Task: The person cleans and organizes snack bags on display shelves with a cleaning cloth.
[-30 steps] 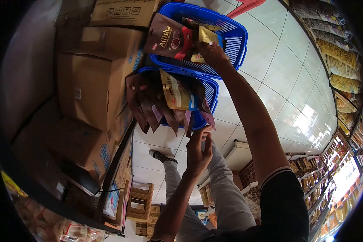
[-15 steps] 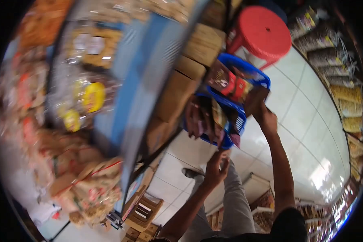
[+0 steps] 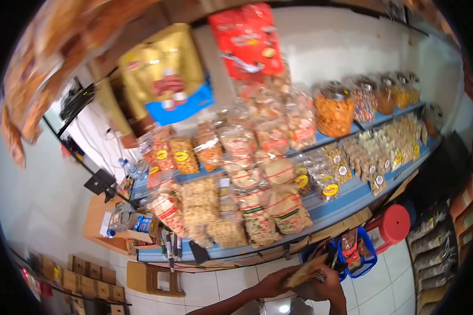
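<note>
My left hand [image 3: 279,282] and my right hand [image 3: 328,285] are close together at the bottom of the view. Between them is a flat tan packet [image 3: 304,272], its print too blurred to read. My left fingers are closed on its left side, and my right hand grips its other end. Just beyond my right hand stands a blue plastic basket [image 3: 372,266] on the floor, with red and brown packets [image 3: 350,247] inside. A second blue basket beside it is partly hidden behind my hands and the tan packet.
A blue tiered shelf [image 3: 328,210] holds bagged snacks [image 3: 199,205] and lidded jars [image 3: 335,111]. Large gold [image 3: 165,71] and red [image 3: 247,42] pouches hang above. A red stool [image 3: 394,224] stands past the baskets. A brown crate [image 3: 142,278] sits on the tiled floor.
My view has swung up from the floor to the shelf. My right hand has moved from beside the baskets with a brown packet to meet my left hand, and both now hold a packet.
</note>
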{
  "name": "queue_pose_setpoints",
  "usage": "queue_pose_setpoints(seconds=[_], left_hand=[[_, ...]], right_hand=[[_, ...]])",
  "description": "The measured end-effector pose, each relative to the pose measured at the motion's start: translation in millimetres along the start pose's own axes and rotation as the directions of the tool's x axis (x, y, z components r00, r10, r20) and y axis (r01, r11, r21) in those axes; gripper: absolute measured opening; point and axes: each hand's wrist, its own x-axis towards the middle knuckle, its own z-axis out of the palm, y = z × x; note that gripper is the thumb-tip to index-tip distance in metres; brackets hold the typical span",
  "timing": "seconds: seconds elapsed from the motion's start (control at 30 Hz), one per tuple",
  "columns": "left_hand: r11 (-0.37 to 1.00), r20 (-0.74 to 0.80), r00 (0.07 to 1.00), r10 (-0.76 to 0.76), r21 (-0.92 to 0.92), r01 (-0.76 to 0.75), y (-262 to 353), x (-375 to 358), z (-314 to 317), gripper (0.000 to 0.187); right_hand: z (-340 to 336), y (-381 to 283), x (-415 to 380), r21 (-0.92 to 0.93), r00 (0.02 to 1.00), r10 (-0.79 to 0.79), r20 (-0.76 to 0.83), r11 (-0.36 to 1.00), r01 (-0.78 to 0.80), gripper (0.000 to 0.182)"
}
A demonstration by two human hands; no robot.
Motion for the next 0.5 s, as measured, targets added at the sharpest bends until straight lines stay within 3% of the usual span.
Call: queue_pose_setpoints(seconds=[0.1, 0.17, 0.2, 0.3, 0.33, 0.4, 0.43, 0.5], left_hand=[[0.983, -0.190, 0.978, 0.088, -0.144, -0.116, 5.9, -78.9, -49.2, 0.055], [0.940, -0.159, 0.987, -0.003, -0.337, -0.052, -29.0, -126.2, -70.0, 0.043], [0.901, -0.135, 0.990, -0.052, -0.433, -0.012, -29.5, -148.6, -76.8, 0.038], [0.729, -0.178, 0.888, -0.424, -0.649, 0.218, 1.1, -198.0, -108.6, 0.037], [0.454, -0.214, 0.841, -0.497, -0.890, 0.041, 14.5, -204.7, -107.2, 0.051], [0.266, -0.142, 0.850, -0.507, -0.964, -0.002, 31.0, -224.5, -128.1, 0.063], [0.168, -0.104, 0.854, -0.509, -0.986, -0.020, 40.5, -233.5, -140.1, 0.069], [0.108, -0.140, 0.851, -0.506, -0.989, -0.098, 55.8, -246.4, -156.8, 0.069]], right_hand=[[67.7, -79.0, 23.7, 0.081, 0.987, -0.047, 0.154, 0.996, 0.034, 0.034], [117.6, -140.7, 33.3, 0.138, 0.979, -0.112, 0.170, 0.986, 0.088, 0.039], [140.0, -168.4, 35.2, 0.213, 0.974, -0.159, 0.161, 0.969, 0.123, 0.044], [196.0, -214.4, 45.9, 0.145, 0.964, -0.259, 0.066, 0.958, 0.248, 0.046], [205.1, -217.5, 47.8, 0.214, 0.982, -0.184, 0.038, 0.961, 0.172, 0.045], [219.2, -220.3, 54.7, 0.358, 1.000, -0.029, -0.001, 0.933, 0.028, 0.043], [222.1, -219.9, 56.3, 0.514, 0.996, 0.084, 0.011, 0.854, -0.078, 0.042], [219.4, -212.6, 58.0, 0.772, 0.952, 0.292, 0.090, 0.584, -0.252, 0.040]])
